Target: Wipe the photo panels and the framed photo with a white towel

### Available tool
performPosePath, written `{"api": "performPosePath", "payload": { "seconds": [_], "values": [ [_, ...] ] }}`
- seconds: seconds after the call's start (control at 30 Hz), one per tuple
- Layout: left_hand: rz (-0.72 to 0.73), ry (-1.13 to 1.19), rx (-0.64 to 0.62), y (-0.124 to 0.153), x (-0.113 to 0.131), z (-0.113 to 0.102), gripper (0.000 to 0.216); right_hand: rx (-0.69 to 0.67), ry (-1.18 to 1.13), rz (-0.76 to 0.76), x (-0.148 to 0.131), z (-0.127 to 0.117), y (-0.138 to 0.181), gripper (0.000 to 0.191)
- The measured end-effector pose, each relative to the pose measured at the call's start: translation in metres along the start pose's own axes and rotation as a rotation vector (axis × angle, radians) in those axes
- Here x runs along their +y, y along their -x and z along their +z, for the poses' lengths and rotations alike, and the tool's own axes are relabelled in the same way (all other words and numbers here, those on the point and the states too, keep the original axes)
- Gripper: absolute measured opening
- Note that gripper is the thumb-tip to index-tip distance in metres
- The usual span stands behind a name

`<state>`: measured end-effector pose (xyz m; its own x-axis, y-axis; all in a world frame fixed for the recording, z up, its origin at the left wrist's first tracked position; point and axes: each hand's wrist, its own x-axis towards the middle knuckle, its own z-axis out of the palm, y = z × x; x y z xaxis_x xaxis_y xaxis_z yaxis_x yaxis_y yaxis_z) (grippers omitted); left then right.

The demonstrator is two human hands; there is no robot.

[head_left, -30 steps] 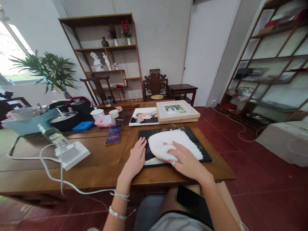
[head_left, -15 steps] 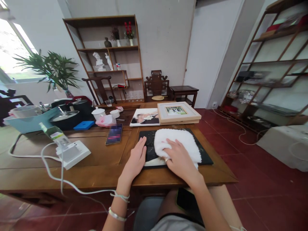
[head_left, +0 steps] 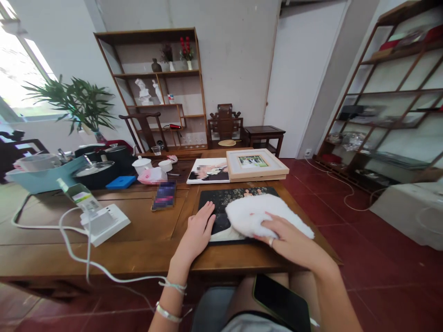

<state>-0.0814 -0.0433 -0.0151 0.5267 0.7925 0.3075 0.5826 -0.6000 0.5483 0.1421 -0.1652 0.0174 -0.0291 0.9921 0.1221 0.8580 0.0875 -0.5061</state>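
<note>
A dark photo panel (head_left: 221, 203) lies flat on the wooden table in front of me, printed with figures near its top edge and a pale shape at its bottom. My left hand (head_left: 199, 230) rests on the panel's left edge, open, fingers stretched out and close together. Over the right half of the panel is a fluffy white cloth (head_left: 252, 210), partly past the panel's right edge. My right hand (head_left: 285, 237) grips this cloth from the lower right, some fingertips sunk into the pile. The cloth hides much of the picture.
Behind the panel lie a photo print (head_left: 208, 170) and a light wooden picture frame (head_left: 258, 163). To the left are a phone (head_left: 164, 196), a white box (head_left: 109, 223) with a cable (head_left: 107, 267), a blue box (head_left: 121, 181) and pots. Another phone (head_left: 282, 302) rests on my lap.
My right hand has slid the white cloth to the right across the panel, uncovering figures at the top. The left hand stays at the left edge. More of the lap phone shows.
</note>
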Motion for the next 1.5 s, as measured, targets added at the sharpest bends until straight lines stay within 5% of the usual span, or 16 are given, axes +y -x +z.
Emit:
{"api": "performPosePath", "payload": {
  "seconds": [0.17,0.47,0.7,0.8,1.13,1.27,1.5],
  "values": [
    [0.022,-0.051,-0.018,-0.001,0.001,0.0,0.038,0.149,0.213,0.076,0.01,-0.002,-0.036,0.029],
    [0.041,-0.047,-0.015,-0.002,0.002,-0.001,0.037,0.002,0.192,-0.102,-0.064,0.013,-0.1,0.024],
    [0.026,-0.006,-0.002,-0.002,0.006,-0.003,0.026,-0.017,0.093,-0.088,-0.098,0.028,-0.124,0.025],
    [0.032,-0.017,-0.001,-0.002,0.003,-0.002,0.032,-0.018,0.035,-0.066,-0.082,0.025,-0.126,0.028],
    [0.004,-0.055,-0.025,-0.001,0.0,0.0,0.039,0.07,-0.03,0.056,0.035,-0.024,-0.083,0.031],
    [0.005,-0.062,-0.03,-0.001,0.002,0.0,0.039,0.083,0.007,0.062,0.037,-0.022,-0.06,0.025],
    [0.008,-0.063,-0.026,-0.003,-0.001,0.001,0.039,-0.039,-0.066,-0.124,-0.004,-0.001,-0.035,0.019]
  ]
}}
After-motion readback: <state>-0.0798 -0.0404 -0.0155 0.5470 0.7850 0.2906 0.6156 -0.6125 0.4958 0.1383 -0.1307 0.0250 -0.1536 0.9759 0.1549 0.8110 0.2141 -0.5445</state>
